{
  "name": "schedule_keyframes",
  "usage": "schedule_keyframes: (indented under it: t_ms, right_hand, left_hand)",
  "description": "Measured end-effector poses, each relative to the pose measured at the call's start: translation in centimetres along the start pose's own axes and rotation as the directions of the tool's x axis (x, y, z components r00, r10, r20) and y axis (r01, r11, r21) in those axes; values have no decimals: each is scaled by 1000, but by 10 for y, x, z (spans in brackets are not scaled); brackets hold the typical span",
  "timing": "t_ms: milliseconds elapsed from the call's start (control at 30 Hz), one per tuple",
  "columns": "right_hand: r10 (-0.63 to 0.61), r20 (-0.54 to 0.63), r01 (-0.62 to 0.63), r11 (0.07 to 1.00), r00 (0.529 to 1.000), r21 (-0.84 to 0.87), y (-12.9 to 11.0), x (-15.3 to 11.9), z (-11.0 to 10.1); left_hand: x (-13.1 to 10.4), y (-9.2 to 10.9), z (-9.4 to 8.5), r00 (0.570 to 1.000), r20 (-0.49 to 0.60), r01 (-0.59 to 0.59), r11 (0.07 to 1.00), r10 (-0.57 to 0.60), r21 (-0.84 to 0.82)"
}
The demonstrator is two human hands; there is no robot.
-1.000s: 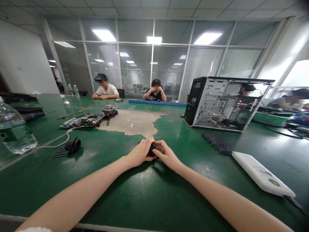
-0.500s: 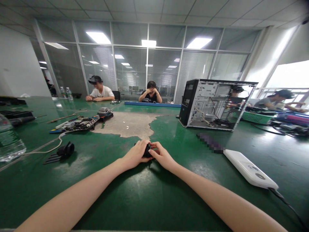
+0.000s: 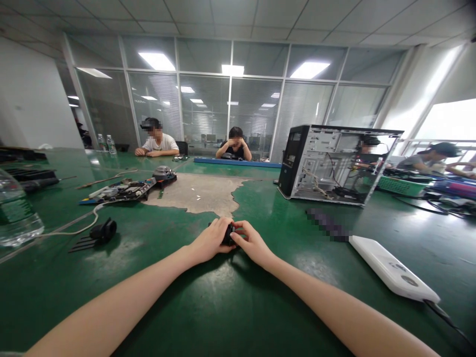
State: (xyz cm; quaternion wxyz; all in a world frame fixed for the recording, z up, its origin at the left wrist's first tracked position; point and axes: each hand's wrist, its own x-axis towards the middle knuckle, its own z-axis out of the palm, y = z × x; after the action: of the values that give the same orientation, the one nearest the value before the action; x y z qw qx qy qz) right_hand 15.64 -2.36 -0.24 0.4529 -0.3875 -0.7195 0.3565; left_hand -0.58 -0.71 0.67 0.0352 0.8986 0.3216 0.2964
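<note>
Largest first: the green worktop (image 3: pixel 223 317) stretches away under both our forearms, with a worn grey patch (image 3: pixel 193 193) just beyond our hands. The open computer case (image 3: pixel 320 168) stands off to the right. The circuit board (image 3: pixel 122 191) lies to the left, beyond the black ringed part (image 3: pixel 104 230). The white device (image 3: pixel 394 267) rests near our right forearm. We have ample elbow room around the grip.

Our left hand (image 3: pixel 208 241) arches over the small black part (image 3: pixel 227 235), fingers bent round it and covering much of its surface. Our right hand (image 3: pixel 256 244) comes in from the other side, thumb and fingers (image 3: pixel 241 226) pinching its right-hand edge. The part sits between our hands, in front of us, near the close edge of the grey patch; we cannot tell whether it touches the worktop.

Handling notes, our judgement: the left should steady the part while the right does the finer work. Bracing the left wrist low would help. We would keep right-hand pressure light and square to the edge, since a twist might slip or mark it. Shifting the left fingers back slightly would expose more of it.
</note>
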Motion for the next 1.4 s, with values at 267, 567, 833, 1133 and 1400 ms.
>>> schedule_keyframes:
  t_ms: [267,567,833,1133,1400]
  right_hand:
    - [-48,-7,49,999,999,9,-4,-2,1]
    - [11,-12,-11,1000,1000,11,0,0,0]
    - [-63,-38,63,998,997,-8,-4,-2,1]
    - [-7,22,5,995,1000,102,-2,-3,-1]
    - [6,7,-7,993,1000,118,-4,-2,-1]
  left_hand:
    - [-1,0,1,1000,-5,-9,1000,10,12]
    - [-1,0,0,1000,-3,-2,1000,2,-10]
    - [-1,-1,0,1000,6,-18,1000,18,20]
    - [-1,-1,1,1000,-1,-11,1000,11,8]
    - [-1,-5,3,1000,-5,-18,1000,18,1]
